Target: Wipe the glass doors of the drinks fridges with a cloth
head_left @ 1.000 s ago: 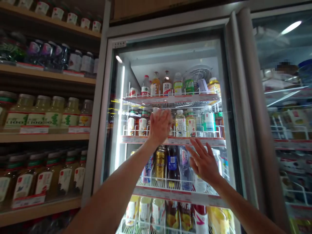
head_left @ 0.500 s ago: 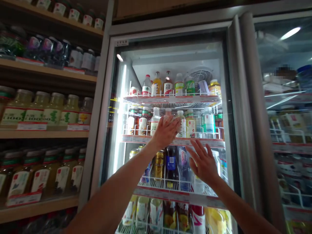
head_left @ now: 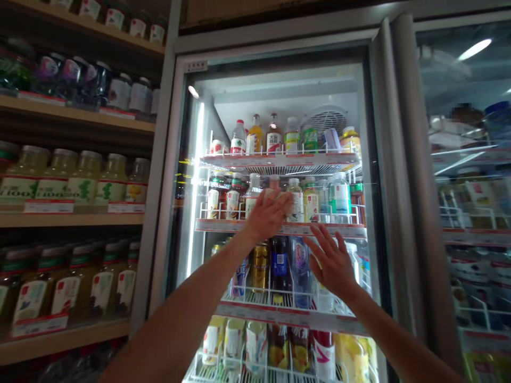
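Observation:
My left hand is stretched toward the glass door of a lit drinks cooler, in front of the second shelf. Its fingers are extended and lie flat, pointing up and right. A pale, blurred patch shows by the fingertips; whether it is a cloth or a reflection I cannot make out. Lower and to the right, my right hand is held up at the door with spread fingers and nothing in it. Behind the hands stand a white-labelled bottle, a golden can and a dark bottle with a blue label.
Wooden shelves with rows of bottles stand on the left. A thick metal door frame runs down the right side, and a second glass-fronted cooler lies beyond it. Wire racks hold drinks inside.
My left hand has shifted slightly left and down across the door, with the pale patch by its fingers. My right hand stays almost in place. The view has moved a little.

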`<state>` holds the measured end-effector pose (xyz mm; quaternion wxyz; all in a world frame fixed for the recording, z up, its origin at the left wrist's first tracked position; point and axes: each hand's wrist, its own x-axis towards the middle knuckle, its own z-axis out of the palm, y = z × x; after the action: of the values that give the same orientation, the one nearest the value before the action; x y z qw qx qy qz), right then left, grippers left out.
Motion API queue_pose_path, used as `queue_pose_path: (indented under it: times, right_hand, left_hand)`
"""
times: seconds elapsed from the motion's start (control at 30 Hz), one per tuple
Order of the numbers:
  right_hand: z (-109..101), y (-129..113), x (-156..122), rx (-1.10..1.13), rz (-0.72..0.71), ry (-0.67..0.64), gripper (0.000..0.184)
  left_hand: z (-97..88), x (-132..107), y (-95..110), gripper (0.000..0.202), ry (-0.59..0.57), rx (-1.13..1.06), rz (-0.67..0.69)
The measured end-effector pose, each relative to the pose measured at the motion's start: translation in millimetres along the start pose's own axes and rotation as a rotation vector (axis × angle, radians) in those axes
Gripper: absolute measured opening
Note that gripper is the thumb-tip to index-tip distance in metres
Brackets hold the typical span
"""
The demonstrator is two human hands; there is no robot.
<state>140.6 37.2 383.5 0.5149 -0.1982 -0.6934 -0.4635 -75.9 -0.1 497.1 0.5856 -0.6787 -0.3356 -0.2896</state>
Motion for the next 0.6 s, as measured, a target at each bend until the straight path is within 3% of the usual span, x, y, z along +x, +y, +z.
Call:
queue_pose_path:
  times: [0.1,0.17,0.2,0.3,0.37,0.43,0.53,0.6]
  right_hand:
    - [0,-1,0,-0.007,0.002,0.004,0.047]
    - [0,-1,1,-0.019,0.004,-0.007,0.046]
    - [0,-1,0,-0.024,0.005,-0.011,0.047]
    - [0,0,0,-0.02,0.004,-0.019,0.053]
    - [0,0,0,-0.01,0.006,-0.017,0.058]
    - [0,0,0,-0.005,0.008,-0.016,0.06]
    - [1,-1,0,-0.01,0.016,-0.008,0.061]
    - [1,-2,0,-0.013,0.021,-0.008,0.061]
  left_hand:
    - [-7.0,-15,-34,0.046,0.165,0.066,-0.444]
    - [-6.8,-22,-36,0.049,0.224,0.098,-0.582]
    - [-5.1,-26,-29,0.049,0.212,0.101,-0.544]
    - [1.3,-41,3,0.046,0.087,0.063,-0.173]
    - [1.9,-52,10,0.045,0.044,0.045,-0.044]
    - [-1.2,-62,-2,0.046,0.092,0.066,-0.173]
    - [-5.1,-67,-22,0.048,0.235,0.123,-0.559]
    - [-3.5,-66,-15,0.05,0.255,0.129,-0.623]
